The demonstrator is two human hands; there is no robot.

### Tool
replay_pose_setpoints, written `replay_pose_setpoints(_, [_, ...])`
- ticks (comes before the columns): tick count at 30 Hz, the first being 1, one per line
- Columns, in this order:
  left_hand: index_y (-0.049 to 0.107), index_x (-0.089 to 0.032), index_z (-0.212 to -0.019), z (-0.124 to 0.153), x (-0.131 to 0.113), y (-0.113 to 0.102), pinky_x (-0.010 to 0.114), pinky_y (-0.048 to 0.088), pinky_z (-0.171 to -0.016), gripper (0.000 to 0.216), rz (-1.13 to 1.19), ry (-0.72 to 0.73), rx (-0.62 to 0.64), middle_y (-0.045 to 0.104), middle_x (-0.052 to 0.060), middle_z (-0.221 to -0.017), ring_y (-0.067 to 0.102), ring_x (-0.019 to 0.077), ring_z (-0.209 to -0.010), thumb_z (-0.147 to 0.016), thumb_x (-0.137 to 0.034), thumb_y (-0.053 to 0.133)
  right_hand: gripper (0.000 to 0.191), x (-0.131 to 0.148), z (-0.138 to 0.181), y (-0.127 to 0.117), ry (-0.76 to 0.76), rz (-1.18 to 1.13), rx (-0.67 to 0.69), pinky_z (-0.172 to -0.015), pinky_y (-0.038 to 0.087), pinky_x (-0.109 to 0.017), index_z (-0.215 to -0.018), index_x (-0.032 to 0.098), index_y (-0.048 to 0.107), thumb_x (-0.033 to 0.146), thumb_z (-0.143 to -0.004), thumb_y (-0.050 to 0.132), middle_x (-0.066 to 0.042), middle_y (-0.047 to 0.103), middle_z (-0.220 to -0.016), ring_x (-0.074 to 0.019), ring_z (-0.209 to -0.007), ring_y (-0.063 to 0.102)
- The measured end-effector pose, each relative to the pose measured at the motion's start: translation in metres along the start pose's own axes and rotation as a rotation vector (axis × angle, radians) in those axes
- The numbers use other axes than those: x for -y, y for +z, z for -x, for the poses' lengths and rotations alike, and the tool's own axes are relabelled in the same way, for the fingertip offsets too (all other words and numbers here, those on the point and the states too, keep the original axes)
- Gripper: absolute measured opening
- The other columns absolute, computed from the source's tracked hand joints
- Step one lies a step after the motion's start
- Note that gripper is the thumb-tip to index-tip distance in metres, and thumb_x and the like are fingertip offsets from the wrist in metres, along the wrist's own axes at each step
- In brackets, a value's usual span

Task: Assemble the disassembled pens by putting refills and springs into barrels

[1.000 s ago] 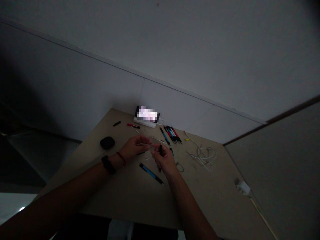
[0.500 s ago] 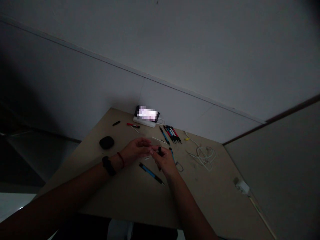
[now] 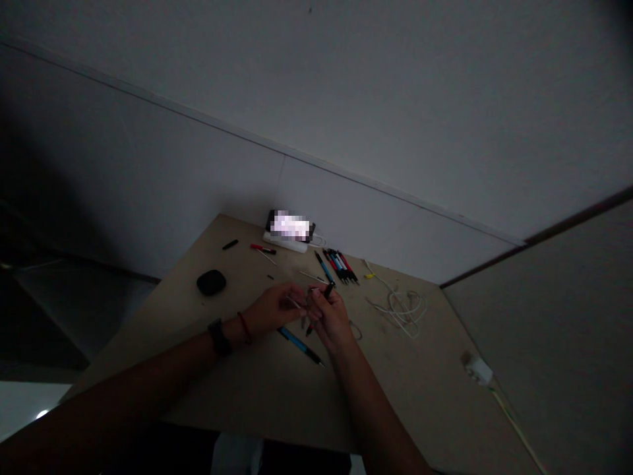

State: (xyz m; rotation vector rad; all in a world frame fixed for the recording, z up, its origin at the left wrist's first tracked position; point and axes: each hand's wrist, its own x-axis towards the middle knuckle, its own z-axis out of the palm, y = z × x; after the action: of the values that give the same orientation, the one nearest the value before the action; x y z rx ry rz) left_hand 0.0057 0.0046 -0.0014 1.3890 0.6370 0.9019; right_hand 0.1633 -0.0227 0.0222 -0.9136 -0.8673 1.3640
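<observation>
The right hand (image 3: 330,314) has its fingers closed round a dark pen (image 3: 328,289), slanted above the bench (image 3: 237,389). Just left, the left hand (image 3: 271,309) is half curled; I cannot tell its grip. A blue pen (image 3: 301,346) lies nearer.

Dark, red-marked pen (image 3: 328,289), slanted in right hand (image 3: 330,316), thin pale piece (image 3: 294,303) at left hand (image 3: 271,307)

The pens (image 3: 300,346) look plastic, the tabletop (image 3: 237,389) matt.

Min. 7 pens (image 3: 301,346), 2 hands (image 3: 274,309), 1 phone (image 3: 291,226), 1 rnd blk item (image 3: 211,282), 1 wristwatch (image 3: 219,338), 1 bracelet (image 3: 244,328)
</observation>
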Motion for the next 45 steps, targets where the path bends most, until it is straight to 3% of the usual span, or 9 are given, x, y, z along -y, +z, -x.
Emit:
replay_pose_setpoints(4, [0.059,-0.018,-0.106,0.003,0.001,0.001,0.034,0.058,-0.08,0.035,-0.002,0.027,0.024,0.074,0.006,-0.097,0.073,0.0199,-0.088,-0.078,-0.028,0.079,0.028,0.002,0.001,0.002,0.003,-0.047,0.017,-0.045,0.035,-0.019,-0.09,0.019,0.07,0.038,-0.075,0.085,0.009,0.038,-0.056,-0.0062,-0.048,0.032])
replay_pose_setpoints(10, [0.056,-0.021,-0.122,0.008,-0.006,0.001,0.038,0.056,-0.09,0.051,-0.195,0.068,0.03,0.074,0.004,-0.098,0.072,0.021,-0.095,-0.077,-0.028,0.08,0.027,0.002,0.003,0.005,-0.014,-0.065,0.024,-0.047,0.034,-0.02,-0.089,0.019,0.071,0.038,-0.075,0.085,0.007,0.041,-0.058,-0.0077,-0.052,0.035])
replay_pose_setpoints(18, [0.051,-0.023,-0.134,0.011,-0.009,0.004,0.037,0.056,-0.088,0.065,-0.306,0.11,0.023,0.075,0.004,-0.097,0.073,0.022,-0.095,-0.076,-0.025,0.08,0.026,0.002,0.005,0.008,-0.01,-0.079,0.026,-0.051,0.037,-0.021,-0.09,0.02,0.071,0.038,-0.077,0.084,0.006,0.043,-0.059,-0.0086,-0.054,0.038])
replay_pose_setpoints(24, [0.045,-0.023,-0.142,0.014,-0.013,0.007,0.028,0.054,-0.069,0.068,-0.365,0.102,0.034,0.076,0.001,-0.091,0.073,0.0177,-0.078,-0.081,-0.028,0.076,0.026,0.005,0.007,0.011,-0.014,-0.097,0.029,-0.049,0.038,-0.021,-0.088,0.021,0.072,0.04,-0.077,0.085,0.007,0.045,-0.06,-0.0084,-0.052,0.038])
replay_pose_setpoints(28, [0.046,-0.023,-0.14,0.015,-0.013,0.007,0.026,0.052,-0.066,0.058,-0.379,0.106,0.033,0.077,0.001,-0.091,0.072,0.0159,-0.075,-0.087,-0.026,0.069,0.024,0.008,0.008,0.012,-0.016,-0.117,0.039,-0.05,0.04,-0.021,-0.086,0.021,0.074,0.039,-0.075,0.086,0.006,0.048,-0.059,-0.0087,-0.054,0.042])
replay_pose_setpoints(33, [0.052,-0.023,-0.137,0.012,-0.007,0.005,0.027,0.053,-0.07,0.053,-0.401,0.115,-0.005,0.076,0.001,-0.091,0.07,0.016,-0.076,-0.087,-0.025,0.068,0.023,0.016,0.006,0.008,-0.09,-0.076,-0.057,-0.067,0.053,-0.027,-0.08,0.022,0.074,0.039,-0.072,0.088,0.0,0.067,-0.075,-0.0142,-0.072,0.061])
replay_pose_setpoints(37, [0.071,-0.019,-0.109,0.011,-0.007,0.004,0.026,0.052,-0.069,0.021,-0.505,0.145,-0.002,0.076,0.005,-0.097,0.069,0.0165,-0.078,-0.09,-0.026,0.064,0.024,0.025,0.002,0.0,-0.136,-0.082,-0.132,-0.08,0.056,-0.031,-0.081,0.023,0.075,0.038,-0.069,0.09,-0.002,0.073,-0.087,-0.0172,-0.089,0.067])
replay_pose_setpoints(39, [0.074,-0.018,-0.1,0.011,-0.009,0.004,0.026,0.051,-0.069,0.017,-0.535,0.161,-0.002,0.077,0.005,-0.095,0.067,0.0162,-0.077,-0.091,-0.026,0.063,0.024,0.029,0.0,-0.005,-0.168,-0.098,-0.164,-0.084,0.055,-0.032,-0.082,0.024,0.074,0.038,-0.071,0.089,-0.002,0.075,-0.093,-0.0176,-0.094,0.068])
replay_pose_setpoints(45, [0.073,-0.016,-0.098,0.011,-0.014,0.002,0.024,0.049,-0.067,0.018,-0.499,0.183,-0.125,0.076,0.005,-0.092,0.065,0.0141,-0.072,-0.092,-0.025,0.06,0.024,0.032,-0.004,-0.009,-0.226,-0.039,-0.238,-0.079,0.056,-0.032,-0.085,0.023,0.071,0.04,-0.076,0.085,-0.002,0.077,-0.092,-0.0181,-0.089,0.072])
